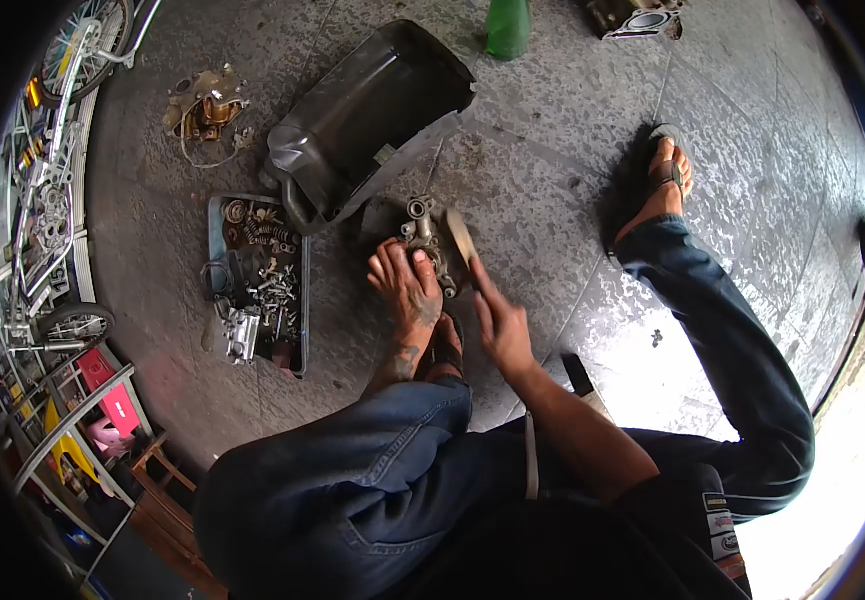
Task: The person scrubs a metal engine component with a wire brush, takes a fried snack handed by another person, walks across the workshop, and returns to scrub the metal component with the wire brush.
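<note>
A metal engine part [421, 228] rests on the floor in front of me, near my foot. My left hand [408, 285] lies over its lower left side, with the fingers curled round it. In my right hand [501, 325] is a brush-like tool [462, 236] with a pale handle, held beside the part's right edge; its far end is blurred, so its exact kind is unclear. Part of the metal piece is hidden under my left hand.
A tray [307, 300] of bolts, springs and small parts sits at the left. Beyond it lie a large black plastic cover [363, 110] and a brownish metal part [211, 113]. A green bottle [509, 28] and another engine part [643, 18] are farther off.
</note>
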`<act>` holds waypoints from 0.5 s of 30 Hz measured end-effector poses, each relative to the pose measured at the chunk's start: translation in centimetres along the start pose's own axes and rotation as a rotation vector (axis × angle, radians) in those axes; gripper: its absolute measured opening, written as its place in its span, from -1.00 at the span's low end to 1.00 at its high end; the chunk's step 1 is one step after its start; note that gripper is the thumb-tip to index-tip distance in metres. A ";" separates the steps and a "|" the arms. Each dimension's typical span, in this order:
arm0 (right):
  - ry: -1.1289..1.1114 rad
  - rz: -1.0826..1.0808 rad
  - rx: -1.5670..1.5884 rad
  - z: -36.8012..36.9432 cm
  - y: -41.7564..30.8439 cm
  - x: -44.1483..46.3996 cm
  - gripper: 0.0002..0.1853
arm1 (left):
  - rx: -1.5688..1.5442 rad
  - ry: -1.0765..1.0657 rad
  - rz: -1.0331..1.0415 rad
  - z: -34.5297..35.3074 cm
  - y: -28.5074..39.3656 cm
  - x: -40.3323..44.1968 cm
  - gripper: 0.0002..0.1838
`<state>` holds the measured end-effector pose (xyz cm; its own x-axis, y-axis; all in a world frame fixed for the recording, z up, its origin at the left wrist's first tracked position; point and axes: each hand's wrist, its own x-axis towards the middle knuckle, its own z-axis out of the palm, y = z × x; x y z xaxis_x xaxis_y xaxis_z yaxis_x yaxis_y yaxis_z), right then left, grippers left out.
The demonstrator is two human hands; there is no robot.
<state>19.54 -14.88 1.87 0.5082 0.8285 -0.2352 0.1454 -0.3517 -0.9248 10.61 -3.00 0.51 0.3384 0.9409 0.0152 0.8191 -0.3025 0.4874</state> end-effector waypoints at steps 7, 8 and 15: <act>0.106 -0.080 -0.023 0.3 0.4 -1.5 -0.49 | 0.043 0.041 0.042 0.7 0.0 1.2 -0.60; 0.116 -0.089 -0.011 0.3 0.5 -1.4 -0.49 | 0.041 0.045 0.046 1.0 0.0 1.6 -0.61; 0.013 0.062 -0.029 0.5 -0.3 0.0 -0.45 | 0.039 0.017 0.029 0.2 0.1 0.2 -0.63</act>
<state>19.08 -14.58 2.04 0.5278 0.7993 -0.2874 0.1382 -0.4147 -0.8994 10.85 -2.84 0.36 0.3545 0.9340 0.0441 0.8266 -0.3350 0.4522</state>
